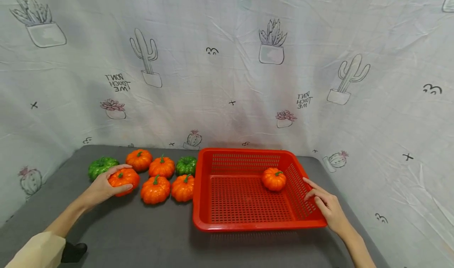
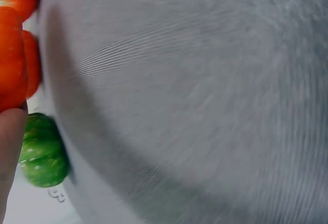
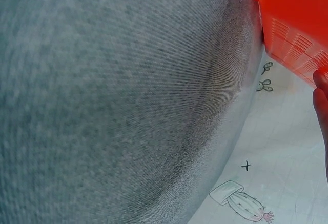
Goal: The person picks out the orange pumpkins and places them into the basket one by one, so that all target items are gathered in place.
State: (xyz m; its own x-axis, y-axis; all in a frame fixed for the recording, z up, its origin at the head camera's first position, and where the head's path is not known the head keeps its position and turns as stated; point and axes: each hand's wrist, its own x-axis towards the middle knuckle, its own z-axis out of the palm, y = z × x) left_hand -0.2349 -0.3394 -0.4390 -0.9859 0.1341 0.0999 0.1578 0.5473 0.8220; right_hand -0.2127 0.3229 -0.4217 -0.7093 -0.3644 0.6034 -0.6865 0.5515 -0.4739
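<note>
My left hand (image 1: pixel 103 185) grips an orange toy pumpkin (image 1: pixel 123 181) with a green stem, fingers over its far side and thumb along its near side. In the left wrist view that pumpkin (image 2: pixel 10 60) shows at the left edge. Beside it is a green pumpkin (image 1: pixel 102 167), partly behind the hand. A red plastic basket (image 1: pixel 248 227) stands right of the pumpkins, with one orange pumpkin (image 1: pixel 274 179) inside, near its right wall. My right hand (image 1: pixel 329 208) holds the basket's right rim; only a bit of that hand shows in the right wrist view.
Several orange pumpkins (image 1: pixel 155 190) and another green pumpkin (image 1: pixel 186 166) sit between the left hand and the basket, the nearest touching or almost touching its left side. A grey cloth (image 1: pixel 149 236) covers the table. A white printed curtain (image 1: pixel 227 82) hangs behind and at the sides.
</note>
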